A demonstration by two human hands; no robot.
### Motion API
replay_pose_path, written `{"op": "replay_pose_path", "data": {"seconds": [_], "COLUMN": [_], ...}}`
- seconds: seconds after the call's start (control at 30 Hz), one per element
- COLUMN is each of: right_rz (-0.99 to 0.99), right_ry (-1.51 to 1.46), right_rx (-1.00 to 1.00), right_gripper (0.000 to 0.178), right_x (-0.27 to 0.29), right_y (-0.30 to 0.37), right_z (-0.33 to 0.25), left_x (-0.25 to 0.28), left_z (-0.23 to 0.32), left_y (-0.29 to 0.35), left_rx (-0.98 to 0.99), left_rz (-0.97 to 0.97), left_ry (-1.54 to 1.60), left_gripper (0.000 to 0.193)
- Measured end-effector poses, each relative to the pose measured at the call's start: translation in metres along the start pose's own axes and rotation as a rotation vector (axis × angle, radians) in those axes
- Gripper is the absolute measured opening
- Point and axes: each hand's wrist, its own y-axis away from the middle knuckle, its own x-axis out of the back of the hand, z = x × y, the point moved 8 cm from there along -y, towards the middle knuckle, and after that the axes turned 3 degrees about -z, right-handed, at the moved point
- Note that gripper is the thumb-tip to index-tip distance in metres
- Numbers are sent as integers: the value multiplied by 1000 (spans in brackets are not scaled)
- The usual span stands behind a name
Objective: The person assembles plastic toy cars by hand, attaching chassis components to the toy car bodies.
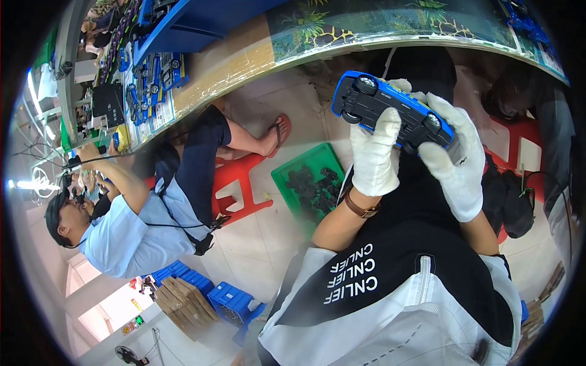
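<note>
A blue toy car is held up in front of my chest, its black underside and wheels turned toward me. My left hand, in a white glove, grips the car's near side with the thumb lying across the underside. My right hand, gloved too, wraps round the car's right end, thumb by a wheel and fingers behind the body. The fingers behind the car are partly hidden. Both hands are closed on the same car.
A workbench runs along the far side, with several blue toy cars at its left. Below stands a green tray of black parts. A co-worker sits at left near a red stool. Blue bins and flattened cardboard lie behind.
</note>
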Motion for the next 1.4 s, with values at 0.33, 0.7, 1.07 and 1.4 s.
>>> {"op": "replay_pose_path", "data": {"seconds": [0.33, 0.7, 1.07, 1.4], "right_rz": [-23, -137, 1, 152], "right_ry": [111, 320, 567, 890], "right_rx": [25, 99, -123, 324], "right_gripper": [56, 33, 22, 19], "right_x": [-6, 0, 57, 57], "right_y": [11, 10, 17, -49], "right_z": [-1, -7, 6, -75], "left_x": [1, 105, 335, 325], "left_z": [-5, 237, 496, 477], "left_y": [20, 36, -47, -101], "left_rx": [-55, -431, -742, -380], "left_rz": [68, 467, 1041, 987], "left_ry": [-25, -429, -852, -597], "left_gripper": [38, 39, 29, 21]}}
